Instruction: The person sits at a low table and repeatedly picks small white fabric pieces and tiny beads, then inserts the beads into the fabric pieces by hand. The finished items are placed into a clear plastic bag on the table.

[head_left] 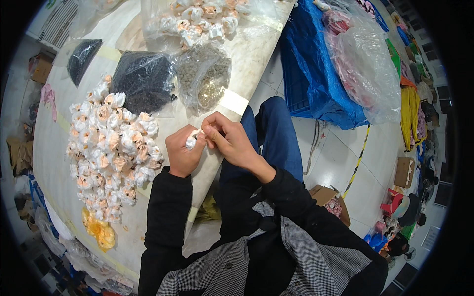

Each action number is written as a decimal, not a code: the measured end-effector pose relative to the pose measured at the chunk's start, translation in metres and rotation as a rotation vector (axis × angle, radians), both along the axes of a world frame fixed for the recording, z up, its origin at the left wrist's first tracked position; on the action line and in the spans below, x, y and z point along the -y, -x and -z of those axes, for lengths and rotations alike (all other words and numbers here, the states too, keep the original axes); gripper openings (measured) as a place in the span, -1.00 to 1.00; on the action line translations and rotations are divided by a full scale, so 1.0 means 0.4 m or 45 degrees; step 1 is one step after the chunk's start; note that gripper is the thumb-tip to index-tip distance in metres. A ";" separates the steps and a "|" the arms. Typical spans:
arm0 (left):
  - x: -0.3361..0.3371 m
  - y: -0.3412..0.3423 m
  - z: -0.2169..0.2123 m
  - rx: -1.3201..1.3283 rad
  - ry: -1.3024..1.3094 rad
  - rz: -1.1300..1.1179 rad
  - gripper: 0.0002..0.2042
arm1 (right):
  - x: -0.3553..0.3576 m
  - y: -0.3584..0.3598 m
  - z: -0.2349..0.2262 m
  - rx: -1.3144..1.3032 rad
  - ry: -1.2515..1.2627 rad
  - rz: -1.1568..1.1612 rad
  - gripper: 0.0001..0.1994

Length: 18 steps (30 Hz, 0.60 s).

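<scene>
1. Steadily, we keep the left hand (183, 152) as the holder: its grip is closed, thumb against fingers, around one white flower (191, 142), held just above the surface (252, 49) near its edge.
2. We work with the right hand (231, 140) from the flower's side; its fingertips are drawn close together at the petals, though we cannot tell whether this grip pinches anything.
3. For good work, we judge, light pressure suits best, since such soft petals probably crease; we let the fingertips do the fine moves and rest the wrists.
4. Counting outward: two hands, one flower between them.
5. Left of them lies one heap of white-and-peach flowers (111, 153), dozens, too overlapped for us to count exactly, with one yellow cluster (100, 231) at its lower end.
6. Beyond, we count three bags: one of beige and gold bits (205, 74), one large dark one (140, 79), one small dark one (84, 59).
7. Farthest, one clear bag of more flowers (202, 19), uncountable.
</scene>
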<state>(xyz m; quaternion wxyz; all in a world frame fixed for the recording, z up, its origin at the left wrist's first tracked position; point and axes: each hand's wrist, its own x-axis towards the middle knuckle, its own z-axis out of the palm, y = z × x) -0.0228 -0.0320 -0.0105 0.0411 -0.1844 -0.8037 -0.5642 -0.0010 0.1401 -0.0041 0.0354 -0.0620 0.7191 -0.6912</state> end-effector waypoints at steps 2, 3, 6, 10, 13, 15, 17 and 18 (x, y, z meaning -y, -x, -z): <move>0.000 -0.001 -0.006 0.000 -0.020 0.004 -0.82 | -0.007 0.003 -0.009 0.079 0.054 -0.065 -0.84; 0.001 -0.002 -0.008 0.010 -0.033 0.010 -0.82 | -0.010 0.004 -0.012 0.118 0.081 -0.097 -0.83; -0.001 -0.003 -0.010 0.025 -0.070 0.026 -0.81 | -0.016 0.006 -0.009 0.179 0.140 -0.152 -0.82; 0.006 -0.002 0.000 0.020 -0.082 0.052 -0.80 | -0.023 0.013 -0.002 0.216 0.190 -0.205 -0.82; 0.005 -0.004 0.003 0.015 -0.067 0.023 -0.78 | -0.022 0.013 -0.003 0.185 0.146 -0.169 -0.83; -0.002 -0.003 0.000 0.025 -0.105 -0.010 -0.78 | -0.004 0.008 -0.005 0.119 0.044 -0.051 -0.84; -0.002 0.000 -0.002 0.031 -0.088 -0.069 -0.78 | -0.005 0.012 -0.008 -0.066 -0.244 0.037 -0.84; 0.000 -0.001 -0.001 0.031 -0.052 -0.111 -0.77 | -0.007 0.020 -0.009 -0.163 -0.389 0.083 -0.83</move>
